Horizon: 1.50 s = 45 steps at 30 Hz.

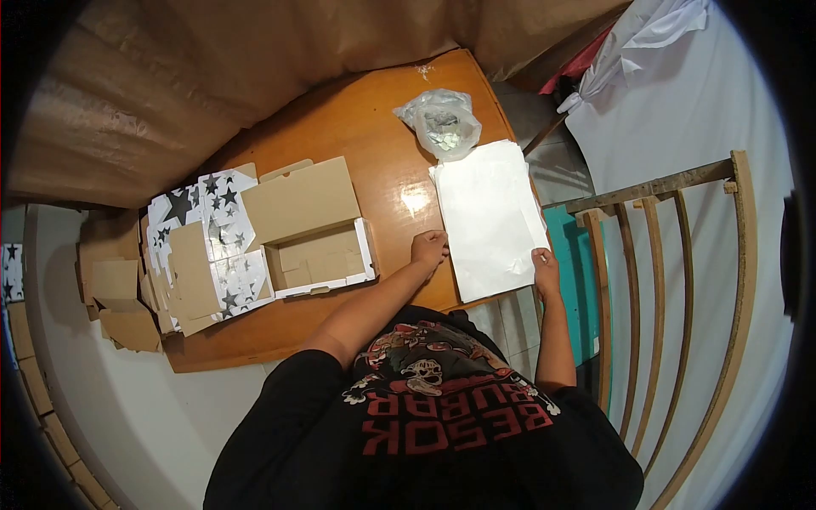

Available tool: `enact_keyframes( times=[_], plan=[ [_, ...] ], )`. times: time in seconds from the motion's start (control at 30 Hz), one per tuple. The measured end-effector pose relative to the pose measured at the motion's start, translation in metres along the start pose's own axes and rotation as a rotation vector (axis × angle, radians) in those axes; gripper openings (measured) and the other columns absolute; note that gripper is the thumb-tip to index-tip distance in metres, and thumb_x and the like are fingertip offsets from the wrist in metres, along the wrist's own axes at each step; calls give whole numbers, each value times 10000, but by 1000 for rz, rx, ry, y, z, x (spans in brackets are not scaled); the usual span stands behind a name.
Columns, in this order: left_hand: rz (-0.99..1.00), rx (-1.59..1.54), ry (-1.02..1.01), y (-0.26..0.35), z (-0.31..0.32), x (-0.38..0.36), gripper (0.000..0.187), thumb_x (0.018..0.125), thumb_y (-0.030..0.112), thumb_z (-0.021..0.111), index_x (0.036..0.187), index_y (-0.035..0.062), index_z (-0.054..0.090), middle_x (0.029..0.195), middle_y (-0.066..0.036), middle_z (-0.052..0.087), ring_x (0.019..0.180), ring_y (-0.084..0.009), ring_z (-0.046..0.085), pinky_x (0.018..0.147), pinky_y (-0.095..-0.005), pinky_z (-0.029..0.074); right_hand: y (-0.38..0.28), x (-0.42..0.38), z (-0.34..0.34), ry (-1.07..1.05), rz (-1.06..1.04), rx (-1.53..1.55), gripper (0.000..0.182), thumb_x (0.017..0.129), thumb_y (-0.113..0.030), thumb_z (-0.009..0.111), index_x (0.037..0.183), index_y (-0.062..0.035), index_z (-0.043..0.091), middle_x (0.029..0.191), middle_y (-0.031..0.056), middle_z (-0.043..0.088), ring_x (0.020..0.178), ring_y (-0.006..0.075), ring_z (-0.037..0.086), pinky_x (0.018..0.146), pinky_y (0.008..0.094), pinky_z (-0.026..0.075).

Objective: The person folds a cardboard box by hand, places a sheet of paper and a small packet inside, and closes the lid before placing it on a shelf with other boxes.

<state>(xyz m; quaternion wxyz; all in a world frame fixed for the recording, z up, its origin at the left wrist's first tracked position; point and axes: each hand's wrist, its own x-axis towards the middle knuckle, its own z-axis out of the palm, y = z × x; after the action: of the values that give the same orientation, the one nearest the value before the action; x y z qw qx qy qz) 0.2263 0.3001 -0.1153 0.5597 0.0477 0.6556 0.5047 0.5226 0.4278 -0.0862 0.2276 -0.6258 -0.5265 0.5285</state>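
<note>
Paper stack [491, 212] lay on the desk [340, 127] between my hands, long axis near-far. My left grip [428, 248] and right grip [546, 270] were part-curled at opposite long edges; couldn't tell if either pinched.

A homelike room (curtained, tile-floored) with a wooden table [387, 110].

The person is wearing a black T-shirt [425, 442] whose short sleeves are ending above bare forearms. Its front is carrying a print [433, 365] of pale and dark-red figures, one resembling a skull, above blocky dark-red lettering [455, 425] appearing upside down.
</note>
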Motion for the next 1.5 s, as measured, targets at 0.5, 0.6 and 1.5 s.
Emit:
enact_keyframes(
  times=[0.5, 0.6, 1.5],
  plan=[
    [-13, -48, -83, 17, 9, -9, 169, 1027, 191, 677, 988, 40, 744, 769, -30, 693, 652, -117, 655, 543, -238, 512, -46, -30, 32, 279, -565, -630, 489, 888, -93, 783, 1315, 9, 568, 1331, 209, 590, 1214, 368, 566, 1054, 437, 463],
    [-44, -61, -137, 16, 10, -8, 153, 1020, 192, 688, 1001, 51, 744, 788, -24, 701, 679, -115, 670, 565, -233, 531, -67, -33, 63, -20, -553, -442, 387, 888, -138, 797, 1218, -1, 651, 1210, 178, 657, 1141, 348, 610, 1004, 434, 497],
    [-141, -33, -197, 17, 29, -5, 130, 1043, 166, 637, 1045, 46, 586, 904, -78, 632, 704, -202, 715, 580, -337, 624, -115, -65, 85, 113, -467, -355, 178, 869, -20, 695, 1041, 16, 669, 692, 62, 581, 620, 155, 557, 602, 325, 472]
  ],
)
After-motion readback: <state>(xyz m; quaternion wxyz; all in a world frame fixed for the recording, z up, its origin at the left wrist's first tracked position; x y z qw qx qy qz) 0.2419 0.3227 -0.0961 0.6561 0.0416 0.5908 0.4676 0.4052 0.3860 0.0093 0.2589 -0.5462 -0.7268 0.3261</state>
